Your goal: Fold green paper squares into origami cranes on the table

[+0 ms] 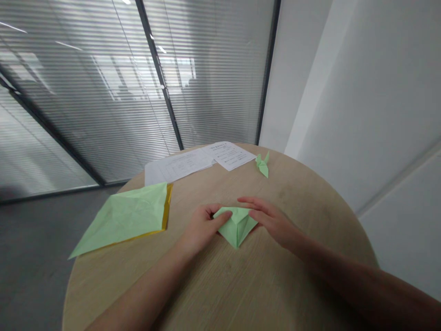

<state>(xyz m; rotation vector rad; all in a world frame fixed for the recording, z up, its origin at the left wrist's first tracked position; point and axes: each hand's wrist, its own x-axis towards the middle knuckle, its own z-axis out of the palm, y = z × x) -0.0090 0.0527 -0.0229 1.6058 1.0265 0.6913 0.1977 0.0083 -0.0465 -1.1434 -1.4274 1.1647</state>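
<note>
A folded sheet of light green origami paper (237,225) lies on the table in front of me, its point toward me and creased flaps meeting along the middle. My left hand (206,223) pinches its left corner, thumb on top and the other fingers partly hidden behind the edge. At the right corner, my right hand (272,219) touches the paper with its fingers stretched out. Farther back on the right stands a finished-looking green paper crane (262,164).
The round wooden table (213,294) carries a green sheet (127,214) over a yellow one (167,207) at left, overhanging the edge. Printed white papers (182,165) lie at the back. Beyond are glass panels with blinds (220,92) and a white wall (379,92).
</note>
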